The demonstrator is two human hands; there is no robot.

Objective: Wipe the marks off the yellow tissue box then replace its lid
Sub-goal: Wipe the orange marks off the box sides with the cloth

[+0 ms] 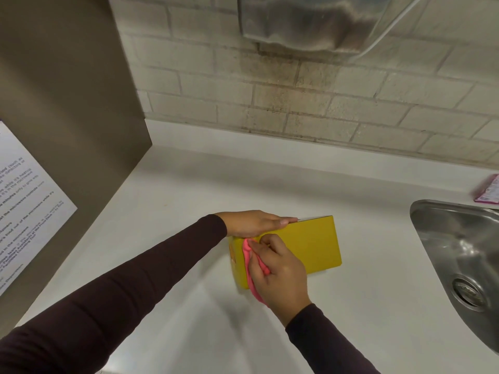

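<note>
The yellow tissue box (313, 244) lies on the white counter (167, 211), a broad plain face turned towards me. My left hand (256, 222) lies flat along the box's far top edge and steadies it. My right hand (278, 271) is closed on a pink cloth (249, 263), which is pressed against the box's left end. The cloth and hand hide that corner of the box. No lid is visible.
A steel sink (459, 260) with a drain is set into the counter at the right. A pink packet (488, 190) lies behind it. A brown panel (67, 117) with a printed notice (24, 201) stands at the left. A metal dispenser (310, 22) hangs on the brick wall.
</note>
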